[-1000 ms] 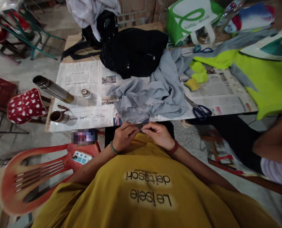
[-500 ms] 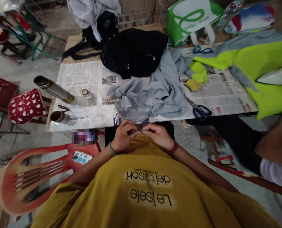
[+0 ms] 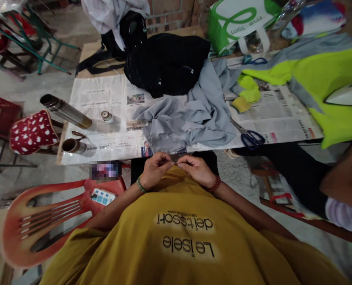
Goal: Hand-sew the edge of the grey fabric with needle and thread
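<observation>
My left hand (image 3: pixel 156 170) and my right hand (image 3: pixel 198 170) meet fingertip to fingertip at the table's front edge, above my lap. Both are closed in a pinch; whatever lies between the fingertips is too small to make out. Just beyond them, crumpled grey fabric (image 3: pixel 190 122) lies on the newspaper-covered table (image 3: pixel 110 148), its near edge by my fingers. To the right of the fabric, scissors (image 3: pixel 251 138) with dark blue handles rest at the table edge.
At left stand a steel flask (image 3: pixel 67 113), a small lid (image 3: pixel 107 116) and a mug (image 3: pixel 73 145). A black bag (image 3: pixel 166 65) lies behind the fabric. An iron (image 3: pixel 346 95) sits on a yellow-green garment (image 3: pixel 318 71). Another person's arm (image 3: pixel 343 172) is at right; a red chair (image 3: pixel 15 221) is at left.
My hands stay pinched together, with the left fingers shifted down very slightly. The view has moved a little; the objects on the table look unchanged.
</observation>
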Demonstrator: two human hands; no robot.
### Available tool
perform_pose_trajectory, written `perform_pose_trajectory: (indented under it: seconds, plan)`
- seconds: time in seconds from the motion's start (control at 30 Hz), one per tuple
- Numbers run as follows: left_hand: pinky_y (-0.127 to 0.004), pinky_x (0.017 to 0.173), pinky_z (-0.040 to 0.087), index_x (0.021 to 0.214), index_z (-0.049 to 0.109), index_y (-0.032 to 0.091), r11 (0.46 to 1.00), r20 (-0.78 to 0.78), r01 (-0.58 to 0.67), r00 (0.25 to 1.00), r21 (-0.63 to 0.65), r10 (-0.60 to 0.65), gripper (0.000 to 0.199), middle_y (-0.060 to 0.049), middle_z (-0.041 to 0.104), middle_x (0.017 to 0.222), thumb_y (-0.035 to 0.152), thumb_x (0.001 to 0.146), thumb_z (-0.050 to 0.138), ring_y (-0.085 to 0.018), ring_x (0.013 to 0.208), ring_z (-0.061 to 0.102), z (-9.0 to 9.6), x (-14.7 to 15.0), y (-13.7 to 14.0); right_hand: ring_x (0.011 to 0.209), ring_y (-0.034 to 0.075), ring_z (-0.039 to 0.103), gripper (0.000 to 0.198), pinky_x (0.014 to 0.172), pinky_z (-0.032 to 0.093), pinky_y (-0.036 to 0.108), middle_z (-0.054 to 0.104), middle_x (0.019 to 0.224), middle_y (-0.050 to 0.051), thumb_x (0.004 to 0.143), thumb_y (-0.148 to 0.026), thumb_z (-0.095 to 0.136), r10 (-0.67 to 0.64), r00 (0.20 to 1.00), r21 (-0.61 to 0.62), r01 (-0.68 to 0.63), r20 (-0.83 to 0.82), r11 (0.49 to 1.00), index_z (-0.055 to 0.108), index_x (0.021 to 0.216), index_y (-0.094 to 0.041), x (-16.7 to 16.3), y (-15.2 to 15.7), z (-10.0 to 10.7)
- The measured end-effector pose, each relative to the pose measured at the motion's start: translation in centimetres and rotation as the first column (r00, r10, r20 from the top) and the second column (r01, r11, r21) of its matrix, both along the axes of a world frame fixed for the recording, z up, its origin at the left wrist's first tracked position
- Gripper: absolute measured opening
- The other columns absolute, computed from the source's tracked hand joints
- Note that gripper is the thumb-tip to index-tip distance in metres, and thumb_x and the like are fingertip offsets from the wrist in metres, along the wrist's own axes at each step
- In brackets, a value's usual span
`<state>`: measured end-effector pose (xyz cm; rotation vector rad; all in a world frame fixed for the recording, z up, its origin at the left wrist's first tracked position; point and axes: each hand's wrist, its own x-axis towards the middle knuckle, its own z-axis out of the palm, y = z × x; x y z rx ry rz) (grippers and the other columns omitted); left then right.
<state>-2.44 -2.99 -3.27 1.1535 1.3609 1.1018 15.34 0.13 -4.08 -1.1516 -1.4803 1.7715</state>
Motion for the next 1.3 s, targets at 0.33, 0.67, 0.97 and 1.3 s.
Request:
perform_pose_trajectory:
  seconds: [0.33,0.67,0.97,1.3]
  plan:
    - [-0.017,0.053,0.042,0.082,0.056,0.016,0.999,0.048,-0.042,0.998,0.024,0.041,0.024,0.001,0.060,0.069,0.025,0.069,0.073,-0.007,0.058,0.052,-0.1,-0.4,0.4,0.061,0.009,0.046,0.028,0.054,0.036,0.020,0.053,0.063,-0.002,0.076,-0.042,0.064,-0.096,0.992,0.061,0.091,0.076,0.994,0.065,0.079,-0.015,1.9,0.8,-0.9]
    - [-0.014,0.038,0.030,0.079,0.054,0.017,0.990,0.217,-0.043,0.973,-0.135,0.072,0.026,0.005,0.056,0.065,0.026,0.067,0.075,-0.001,0.042,0.038,0.8,-0.4,0.3,0.057,0.008,0.045,0.027,0.054,0.037,0.020,0.055,0.062,-0.002,0.077,-0.042,0.062,-0.048,0.991,0.095,0.036,0.124,0.995,0.067,0.079,-0.015,2.6,0.8,-1.4]
    - [-0.015,0.043,0.037,0.095,0.060,0.019,0.993,0.008,-0.060,0.998,0.100,0.060,0.021,0.001,0.063,0.075,0.021,0.076,0.070,-0.004,0.048,0.048,3.8,-3.4,-0.8,0.064,0.006,0.055,0.044,0.063,0.050,0.024,0.055,0.131,0.011,0.076,-0.024,0.065,0.077,0.948,0.368,-0.194,0.308,0.909,0.063,0.120,-0.022,3.2,0.2,1.0]
    - [-0.021,0.061,0.054,0.116,0.063,0.027,0.809,-0.572,0.416,0.811,0.416,-0.122,0.031,-0.001,0.072,0.084,0.017,0.087,0.058,-0.012,0.068,0.066,6.0,-2.8,-2.4,0.069,0.009,0.058,0.050,0.070,0.049,0.022,0.067,0.093,0.001,0.089,-0.022,0.053,0.360,0.921,0.489,-0.384,0.147,0.783,0.046,0.139,-0.022,-0.8,-0.6,6.7]
